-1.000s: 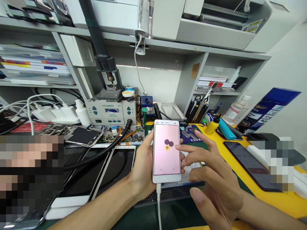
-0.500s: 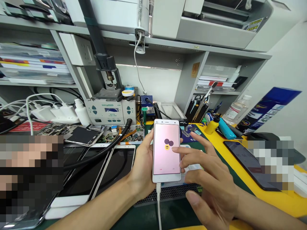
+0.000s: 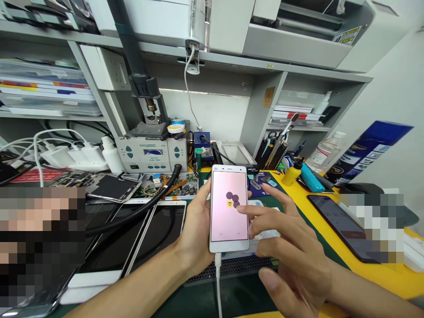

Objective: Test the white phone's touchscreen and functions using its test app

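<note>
Worktop: yellow [image 3: 380, 276], green mat [image 3: 243, 287] before the rework station [image 3: 142, 161].
White Mi smartphone [image 3: 229, 223]: raised nearer us than the station, to its right, charging cable [image 3: 218, 276] plugged in.
Left hand [image 3: 195, 221]: our fingers grasp the smartphone around both edges.
Right hand [image 3: 294, 247]: farther right of the station, our fingers released, index at the screen; contact unclear.

"MI" logo [image 3: 215, 168] on white phone [image 3: 228, 221]; "LEAD FREE" lettering [image 3: 158, 160] on grey station [image 3: 150, 154] (rest too blurred).
</note>
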